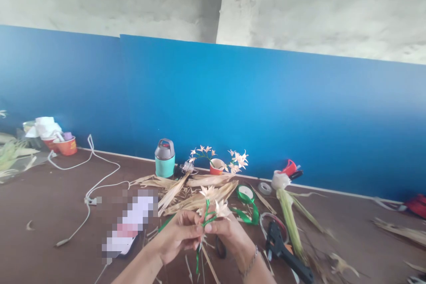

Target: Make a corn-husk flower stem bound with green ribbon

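My left hand (179,235) and my right hand (229,235) meet in front of me, low in the view. Both pinch a thin green-wrapped stem (206,215) that carries two pale straw flowers (216,199) at its top. A green ribbon tail (197,261) hangs down from the stem between my wrists. My right wrist wears a thin bracelet. Behind the flowers lies a pile of dried leaf strips (196,193) on the brown table (49,213).
A black glue gun (282,250) lies right of my right hand beside a green leaf bundle (291,222). Green ribbon roll (246,197), tape roll (265,188), teal jar (165,158), a cup of finished flowers (217,165), white cable (89,191) and red bowls (65,145) stand around.
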A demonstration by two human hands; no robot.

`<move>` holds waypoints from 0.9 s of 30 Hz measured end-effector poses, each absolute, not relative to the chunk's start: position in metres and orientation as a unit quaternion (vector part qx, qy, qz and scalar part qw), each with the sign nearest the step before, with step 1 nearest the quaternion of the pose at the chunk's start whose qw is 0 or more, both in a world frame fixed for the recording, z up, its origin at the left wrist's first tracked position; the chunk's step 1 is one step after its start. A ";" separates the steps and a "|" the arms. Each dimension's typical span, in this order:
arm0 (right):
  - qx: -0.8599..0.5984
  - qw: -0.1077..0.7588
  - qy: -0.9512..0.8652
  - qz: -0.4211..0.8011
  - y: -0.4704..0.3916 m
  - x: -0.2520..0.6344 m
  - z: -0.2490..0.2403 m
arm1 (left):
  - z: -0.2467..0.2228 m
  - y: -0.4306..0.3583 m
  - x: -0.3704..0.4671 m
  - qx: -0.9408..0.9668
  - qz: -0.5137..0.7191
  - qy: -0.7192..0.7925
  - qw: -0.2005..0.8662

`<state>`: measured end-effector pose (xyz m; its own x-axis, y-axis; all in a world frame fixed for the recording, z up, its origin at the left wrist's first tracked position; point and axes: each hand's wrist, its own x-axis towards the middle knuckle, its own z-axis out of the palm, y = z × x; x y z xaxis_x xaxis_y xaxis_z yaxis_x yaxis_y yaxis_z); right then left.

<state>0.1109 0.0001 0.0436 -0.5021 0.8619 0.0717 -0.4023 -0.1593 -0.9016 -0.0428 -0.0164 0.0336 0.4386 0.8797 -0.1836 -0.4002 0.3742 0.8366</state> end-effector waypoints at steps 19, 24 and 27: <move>-0.255 0.435 -0.523 0.687 0.000 0.117 0.040 | 0.034 -0.013 -0.045 0.406 0.413 0.340 0.741; -0.263 0.451 -0.511 0.682 0.003 0.117 0.036 | 0.034 -0.013 -0.046 0.404 0.427 0.350 0.729; -0.267 0.458 -0.505 0.681 0.004 0.116 0.036 | 0.038 -0.013 -0.046 0.411 0.426 0.359 0.722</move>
